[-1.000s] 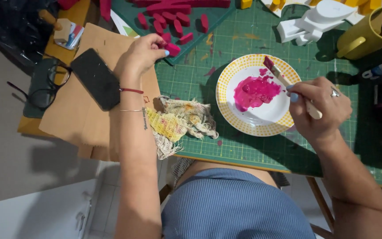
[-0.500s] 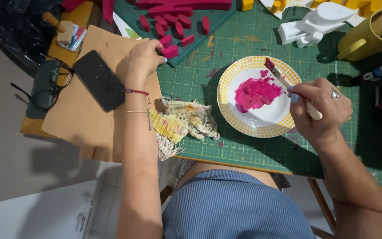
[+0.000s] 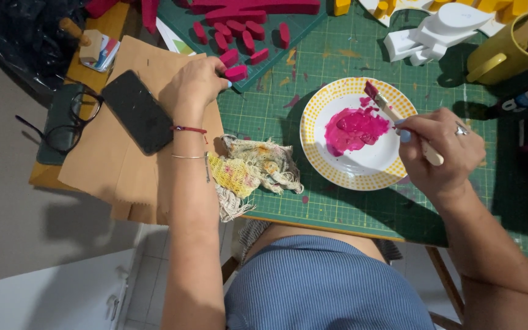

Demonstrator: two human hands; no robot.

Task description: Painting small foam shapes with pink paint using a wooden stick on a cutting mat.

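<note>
From the head camera, looking down, the person sits at a green cutting mat (image 3: pixel 337 201) on a table.

The right hand (image 3: pixel 438 150) is closed around a paintbrush (image 3: pixel 398 119). The fingers are curled tight on the wooden handle. The brush tip is pink with paint and sits over the top edge of a white plate (image 3: pixel 368 168) with a yellow dotted rim. A puddle of pink paint (image 3: pixel 352 129) lies in the middle of the plate.

The left hand (image 3: pixel 197 82) reaches up to the far side of the mat. Its fingers are bent and pinch a small pink block (image 3: pixel 236 73). The block is at the fingertips, just at the edge of a smaller green mat. More pink blocks (image 3: pixel 239 33) lie in a bunch on that smaller mat, just past the hand.

Under the left arm is a sheet of brown paper (image 3: pixel 105 165). A black phone (image 3: pixel 137 111) lies on it, near the wrist. A pair of glasses (image 3: pixel 68 122) sits to the left of the phone. A stained rag (image 3: pixel 252 171) lies bunched up between the arm and the plate, touching the arm.

At the top right are a white shape (image 3: pixel 435 30) and a yellow mug (image 3: pixel 508 49), well away from both hands.
</note>
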